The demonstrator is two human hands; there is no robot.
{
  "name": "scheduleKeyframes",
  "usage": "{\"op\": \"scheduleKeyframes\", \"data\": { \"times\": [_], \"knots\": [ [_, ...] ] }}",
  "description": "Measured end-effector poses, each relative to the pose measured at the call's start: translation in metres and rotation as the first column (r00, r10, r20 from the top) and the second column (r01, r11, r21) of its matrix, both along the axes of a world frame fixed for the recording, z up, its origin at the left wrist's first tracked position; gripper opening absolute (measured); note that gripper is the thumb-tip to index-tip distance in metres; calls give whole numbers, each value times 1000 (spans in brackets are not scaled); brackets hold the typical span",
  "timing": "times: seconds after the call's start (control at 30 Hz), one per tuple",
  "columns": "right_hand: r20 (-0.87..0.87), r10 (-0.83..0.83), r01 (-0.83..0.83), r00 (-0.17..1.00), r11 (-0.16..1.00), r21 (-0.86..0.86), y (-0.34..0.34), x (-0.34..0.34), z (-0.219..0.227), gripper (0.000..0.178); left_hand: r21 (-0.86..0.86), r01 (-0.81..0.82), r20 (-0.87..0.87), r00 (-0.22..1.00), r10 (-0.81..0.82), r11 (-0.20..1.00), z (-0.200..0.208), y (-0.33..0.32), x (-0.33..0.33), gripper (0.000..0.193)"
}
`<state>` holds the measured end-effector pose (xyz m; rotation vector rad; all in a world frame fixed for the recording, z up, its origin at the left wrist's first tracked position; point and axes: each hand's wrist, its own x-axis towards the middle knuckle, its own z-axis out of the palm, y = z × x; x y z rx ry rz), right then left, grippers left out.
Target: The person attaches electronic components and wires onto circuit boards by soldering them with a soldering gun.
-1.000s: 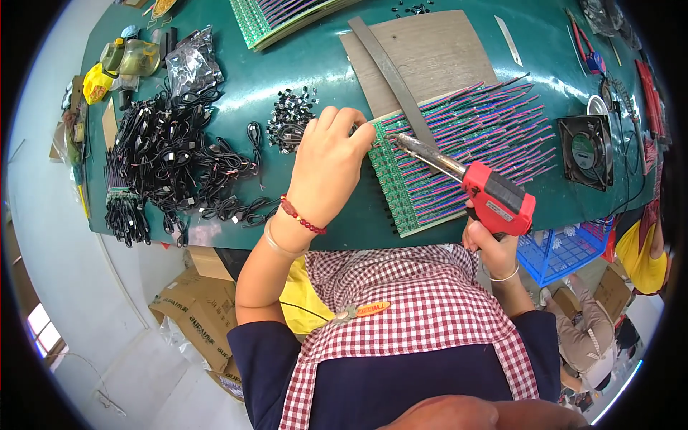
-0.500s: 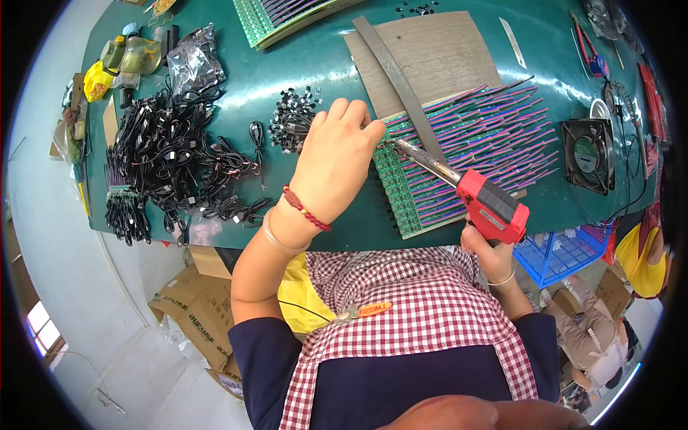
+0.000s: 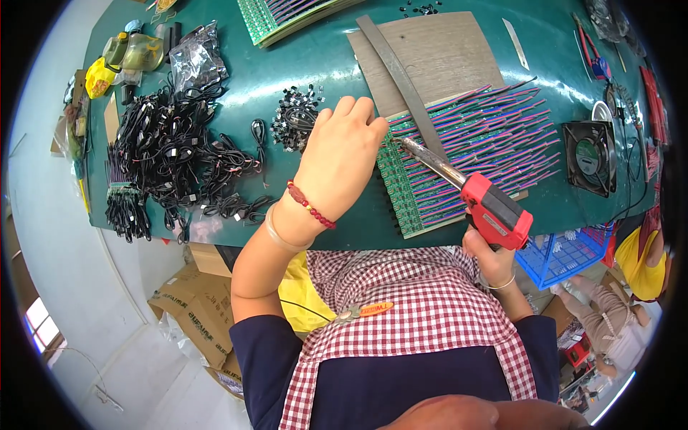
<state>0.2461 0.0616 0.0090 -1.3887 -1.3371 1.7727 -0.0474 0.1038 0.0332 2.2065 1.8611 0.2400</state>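
Note:
My right hand [image 3: 491, 259] is wrapped round the handle of a red and black soldering gun [image 3: 496, 211]. Its metal barrel points up and left, with the tip at the far left corner of a green circuit board panel [image 3: 395, 188]. Rows of pink, blue and black wires [image 3: 487, 154] fan out from the panel to the right. Over that same corner my left hand [image 3: 342, 154] is closed, fingers bent down beside the tip; whatever they pinch is hidden behind the hand. Across the wires and a brown board [image 3: 448, 57] lies a flat metal bar [image 3: 401, 79].
Left of my left hand are a pile of small black parts [image 3: 294, 118] and a large heap of black cables [image 3: 168, 154]. A square fan [image 3: 589, 156] stands at the right, above a blue basket [image 3: 562, 252]. More wired panels [image 3: 287, 21] lie at the far edge.
Both hands stay at the panel's corner with only slight shifts; the soldering gun has moved a little down and right. At lower right, a person in the background has moved.

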Motion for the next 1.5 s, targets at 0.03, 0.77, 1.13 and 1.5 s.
{"op": "scheduleKeyframes", "data": {
  "times": [0.03,0.77,1.13,1.5],
  "knots": [
    [0,0,0,1000,1000,0,0,0,0,21,0,0,0,1000,0,1000,0,0,0,4],
    [65,71,-75,995,996,55,-2,-1,0,26,-34,-10,-46,999,9,999,3,3,3,4],
    [50,57,-65,997,986,157,0,1,1,36,-32,-9,-48,999,7,999,2,3,3,6],
    [21,25,-25,999,1000,7,0,4,3,21,-28,-14,-61,998,12,1000,2,4,4,6]
  ]
}}
